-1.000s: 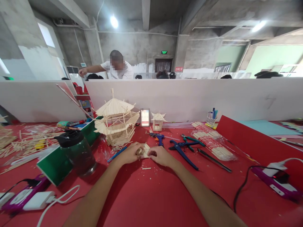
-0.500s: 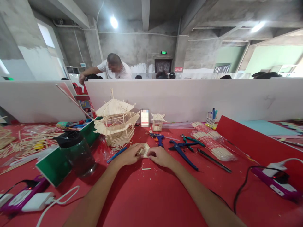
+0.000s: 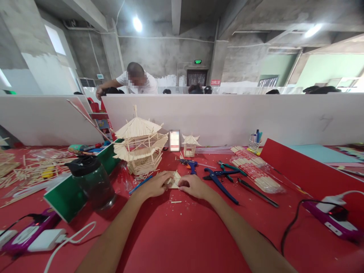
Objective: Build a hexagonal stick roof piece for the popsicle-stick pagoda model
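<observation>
Between my hands, on the red table (image 3: 182, 235), is a small panel of thin wooden sticks (image 3: 174, 180). My left hand (image 3: 157, 184) closes its fingers on the left side of the panel and covers part of it. At the right edge, my right hand (image 3: 193, 185) pinches the panel between curled fingers and thumb. A loose short stick (image 3: 176, 202) and small crumbs lie in front of the hands. Behind them stand a large stick pavilion model (image 3: 139, 146) with two roofs and a smaller stick pavilion (image 3: 190, 145).
A dark bottle (image 3: 92, 185) and green board (image 3: 65, 199) stand left. To the right lie a glue gun (image 3: 192, 165), blue cutters (image 3: 220, 185), green-handled pliers (image 3: 231, 170) and packs of sticks (image 3: 253, 170). Power strips (image 3: 332, 223) sit at the sides. A person (image 3: 139, 80) leans beyond the white partition (image 3: 227, 117).
Both hands stay at the panel with hardly any movement. The view has tilted very slightly.
</observation>
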The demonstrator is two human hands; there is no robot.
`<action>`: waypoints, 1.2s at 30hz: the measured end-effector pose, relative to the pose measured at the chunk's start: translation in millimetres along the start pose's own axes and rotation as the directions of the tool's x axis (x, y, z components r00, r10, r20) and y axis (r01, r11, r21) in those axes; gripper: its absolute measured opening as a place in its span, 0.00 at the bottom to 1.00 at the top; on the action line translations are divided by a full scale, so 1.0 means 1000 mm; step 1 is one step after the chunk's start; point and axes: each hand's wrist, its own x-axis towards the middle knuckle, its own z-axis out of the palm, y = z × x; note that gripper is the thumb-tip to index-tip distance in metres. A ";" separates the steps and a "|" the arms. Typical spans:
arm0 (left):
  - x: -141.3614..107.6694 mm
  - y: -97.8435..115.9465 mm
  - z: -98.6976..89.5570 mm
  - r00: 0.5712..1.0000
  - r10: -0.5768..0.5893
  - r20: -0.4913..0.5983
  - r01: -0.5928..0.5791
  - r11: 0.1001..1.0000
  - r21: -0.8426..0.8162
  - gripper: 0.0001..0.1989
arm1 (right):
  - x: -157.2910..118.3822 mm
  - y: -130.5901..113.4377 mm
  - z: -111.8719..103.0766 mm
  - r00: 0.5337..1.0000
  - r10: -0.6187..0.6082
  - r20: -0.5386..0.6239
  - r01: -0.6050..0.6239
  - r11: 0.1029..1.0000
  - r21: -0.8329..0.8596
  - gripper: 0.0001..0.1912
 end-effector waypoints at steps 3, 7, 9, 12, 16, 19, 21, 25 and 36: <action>0.000 -0.002 0.000 1.000 0.005 -0.009 -0.005 1.000 -0.010 0.19 | -0.001 0.001 -0.003 1.000 0.000 0.020 0.000 1.000 0.001 0.07; 0.000 -0.005 -0.001 1.000 0.000 -0.023 -0.001 1.000 -0.024 0.17 | -0.002 0.001 -0.005 0.999 0.004 0.040 -0.004 1.000 -0.019 0.07; -0.001 -0.006 -0.003 0.999 -0.007 -0.040 0.006 1.000 -0.019 0.19 | -0.002 0.000 -0.005 0.999 0.007 0.046 -0.006 1.000 -0.019 0.07; -0.002 -0.008 -0.006 0.998 -0.043 -0.054 0.043 0.999 0.006 0.22 | -0.002 -0.001 -0.005 0.999 0.004 0.051 -0.003 1.000 -0.017 0.07; -0.004 -0.010 -0.007 0.996 -0.079 -0.051 0.081 0.996 0.044 0.20 | -0.001 0.001 -0.004 0.999 -0.006 0.050 0.007 1.000 -0.024 0.08; -0.005 -0.012 -0.005 0.996 -0.073 -0.050 0.075 0.996 0.049 0.18 | -0.001 0.002 -0.002 0.999 -0.015 0.043 0.016 1.000 -0.027 0.08; -0.004 -0.012 -0.004 0.996 -0.066 -0.057 0.069 0.997 0.037 0.16 | -0.001 0.002 -0.002 0.999 -0.015 0.040 0.016 0.999 -0.029 0.08; -0.003 -0.007 -0.005 0.998 -0.048 -0.051 0.050 0.998 0.028 0.14 | -0.001 0.001 -0.002 0.999 -0.022 0.039 0.023 0.999 -0.039 0.08; -0.004 -0.001 -0.006 1.000 -0.013 0.021 0.013 1.000 0.024 0.20 | -0.001 -0.002 0.000 1.000 -0.025 0.010 0.025 0.998 -0.051 0.07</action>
